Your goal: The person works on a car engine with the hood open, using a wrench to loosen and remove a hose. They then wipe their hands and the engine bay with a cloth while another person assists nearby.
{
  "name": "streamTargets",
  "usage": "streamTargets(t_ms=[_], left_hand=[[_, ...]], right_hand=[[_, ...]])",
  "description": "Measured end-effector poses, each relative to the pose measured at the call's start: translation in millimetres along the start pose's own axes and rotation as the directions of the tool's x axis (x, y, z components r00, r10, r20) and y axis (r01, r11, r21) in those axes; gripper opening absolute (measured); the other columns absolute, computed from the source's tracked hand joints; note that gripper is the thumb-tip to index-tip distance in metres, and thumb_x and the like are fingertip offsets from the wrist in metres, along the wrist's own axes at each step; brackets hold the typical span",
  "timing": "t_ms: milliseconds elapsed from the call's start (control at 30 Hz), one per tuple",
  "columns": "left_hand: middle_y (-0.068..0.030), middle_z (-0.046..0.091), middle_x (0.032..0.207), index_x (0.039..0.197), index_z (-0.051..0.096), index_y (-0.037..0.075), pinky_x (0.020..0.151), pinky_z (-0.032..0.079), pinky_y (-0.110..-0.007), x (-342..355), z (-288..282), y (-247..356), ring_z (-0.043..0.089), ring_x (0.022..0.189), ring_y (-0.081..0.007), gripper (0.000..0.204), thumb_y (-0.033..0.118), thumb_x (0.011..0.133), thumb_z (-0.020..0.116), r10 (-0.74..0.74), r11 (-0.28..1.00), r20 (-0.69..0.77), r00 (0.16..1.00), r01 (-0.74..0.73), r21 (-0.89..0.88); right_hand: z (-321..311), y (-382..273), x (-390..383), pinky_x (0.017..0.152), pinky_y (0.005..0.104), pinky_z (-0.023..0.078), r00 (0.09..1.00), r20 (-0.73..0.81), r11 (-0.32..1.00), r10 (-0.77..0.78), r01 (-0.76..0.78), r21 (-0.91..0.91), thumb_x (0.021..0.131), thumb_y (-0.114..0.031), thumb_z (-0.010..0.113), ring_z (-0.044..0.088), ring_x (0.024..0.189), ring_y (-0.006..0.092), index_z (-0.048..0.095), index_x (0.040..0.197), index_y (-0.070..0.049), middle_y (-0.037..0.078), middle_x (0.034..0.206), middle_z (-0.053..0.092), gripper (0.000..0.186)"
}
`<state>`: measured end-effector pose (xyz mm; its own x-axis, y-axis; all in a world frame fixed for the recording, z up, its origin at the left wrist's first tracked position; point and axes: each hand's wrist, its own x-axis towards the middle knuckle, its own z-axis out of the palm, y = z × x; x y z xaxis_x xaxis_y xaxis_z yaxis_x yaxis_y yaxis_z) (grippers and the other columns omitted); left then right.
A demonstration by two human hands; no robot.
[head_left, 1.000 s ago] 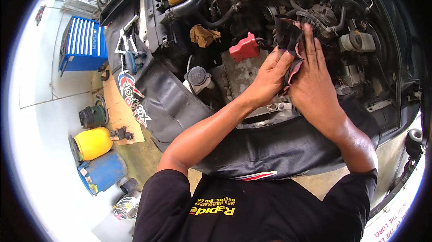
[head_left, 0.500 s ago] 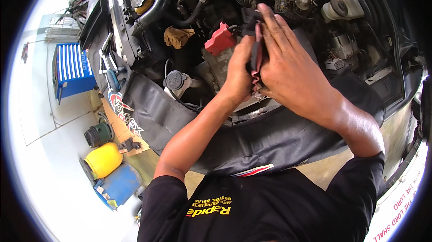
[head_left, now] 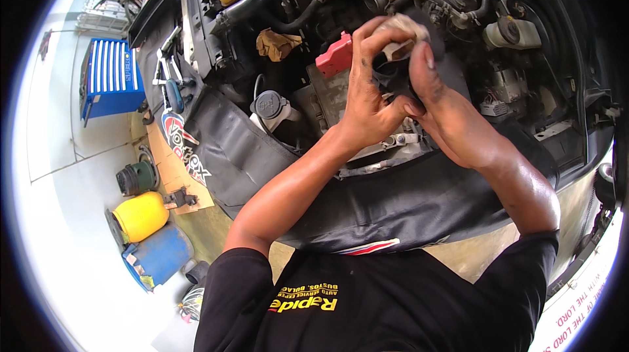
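Over the open engine bay, both my hands are raised close together around a crumpled dark rag (head_left: 392, 80). My left hand (head_left: 368, 93) is closed, its fingers curled over the rag's far side. My right hand (head_left: 452, 119) grips from the other side with its thumb up, and most of its fingers are hidden. At the top between the hands is a pale patch, too blurred to make out. Just below and left of them lies the car battery (head_left: 331, 96), with a red terminal cover (head_left: 335, 55) at its far end.
A black fender cover (head_left: 393, 201) drapes the car's near edge. Left of the battery are a capped reservoir (head_left: 268, 106) and crumpled brown paper (head_left: 277, 45). Hand tools (head_left: 171, 80) rest along the left edge. A blue tool cabinet (head_left: 114, 80) and a yellow drum (head_left: 141, 216) stand beyond.
My palms were pressed flat together on the rag; now the fingers are curled and the hands twisted around it. The view has shifted slightly, moving the scene rightward.
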<state>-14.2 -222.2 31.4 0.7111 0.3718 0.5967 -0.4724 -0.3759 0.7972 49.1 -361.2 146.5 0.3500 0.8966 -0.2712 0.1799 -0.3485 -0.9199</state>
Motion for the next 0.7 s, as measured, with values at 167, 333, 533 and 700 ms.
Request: streamTargets(t_ms=[167, 333, 533, 700], left_hand=[[-0.0134, 0.063, 0.102, 0.111, 0.061, 0.001, 0.071, 0.052, -0.036, -6.5, -2.8, 1.1, 0.067, 0.083, -0.0261, 0.068, 0.066, 0.091, 0.063, -0.007, 0.999, -0.067, 0.998, 0.005, -0.043], [-0.0091, 0.063, 0.082, 0.093, 0.064, 0.001, 0.062, 0.047, -0.033, -10.0, -2.1, 20.5, 0.06, 0.067, -0.0195, 0.049, 0.047, 0.105, 0.051, -0.109, 0.994, -0.166, 0.98, 0.111, 0.005], [-0.0018, 0.065, 0.085, 0.091, 0.065, 0.006, 0.068, 0.047, -0.029, 15.4, -13.3, 15.8, 0.059, 0.076, -0.0109, 0.056, 0.059, 0.102, 0.053, -0.76, 0.61, -0.138, 0.635, 0.623, -0.49], [-0.005, 0.067, 0.098, 0.111, 0.061, 0.014, 0.081, 0.057, -0.036, 23.0, -40.2, 2.6, 0.069, 0.09, -0.02, 0.061, 0.072, 0.098, 0.046, -0.876, 0.212, 0.073, 0.477, 0.516, -0.83]], right_hand=[[4.4, 14.4, 4.8, 0.115, 0.032, 0.032, 0.985, 0.17, 0.922, -0.012, -0.054, 0.383, 0.107, -0.063, 0.023, 0.043, 0.135, 0.02, 0.035, 0.15, 0.001, 0.012, 0.146, 0.045, 0.077], [22.9, 3.4, -0.3, 0.108, 0.035, 0.038, 0.999, 0.019, 0.963, -0.03, 0.024, 0.27, 0.101, -0.075, 0.024, 0.052, 0.119, 0.0238, 0.044, 0.144, 0.004, 0.017, 0.129, 0.059, 0.093], [17.8, 16.5, 15.4, 0.117, 0.0394, 0.03, 0.996, 0.073, 0.866, 0.057, -0.086, 0.493, 0.096, -0.082, 0.02, 0.043, 0.136, 0.028, 0.037, 0.154, 0.001, 0.021, 0.143, 0.051, 0.103], [-15.1, 7.9, 28.6, 0.12, 0.0448, 0.031, 0.96, 0.261, 0.571, -0.096, -0.162, 0.805, 0.092, -0.086, 0.007, 0.047, 0.142, 0.0325, 0.046, 0.149, 0.005, 0.025, 0.151, 0.049, 0.114]])
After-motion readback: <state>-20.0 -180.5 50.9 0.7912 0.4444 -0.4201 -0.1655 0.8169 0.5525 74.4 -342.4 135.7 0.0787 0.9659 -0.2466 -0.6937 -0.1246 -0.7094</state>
